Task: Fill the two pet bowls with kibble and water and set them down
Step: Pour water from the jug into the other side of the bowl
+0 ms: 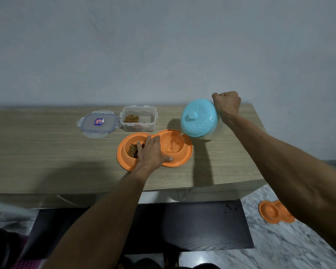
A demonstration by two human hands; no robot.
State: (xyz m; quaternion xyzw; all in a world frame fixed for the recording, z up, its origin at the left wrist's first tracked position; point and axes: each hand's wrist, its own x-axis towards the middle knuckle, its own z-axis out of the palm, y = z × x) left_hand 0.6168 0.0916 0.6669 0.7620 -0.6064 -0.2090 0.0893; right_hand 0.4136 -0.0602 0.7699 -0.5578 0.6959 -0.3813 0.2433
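Note:
An orange double pet bowl [184, 157] sits on the wooden table [47, 152]. Its left cup holds brown kibble [132, 150]; its right cup [172, 145] holds water. My left hand [150, 153] lies flat across the middle of the bowl, fingers straight, thumb on the front rim. My right hand [227, 103] grips the handle of a water jug with a turquoise lid [198, 118]. The jug is tilted to the left, and a thin stream of water runs from its spout into the right cup.
A clear plastic container [138, 118] with some kibble stands behind the bowl, its lid [98, 123] lying to the left. A second orange double bowl [273, 212] rests on the marble floor at the right. A dark mat [202, 226] lies under the table's front edge.

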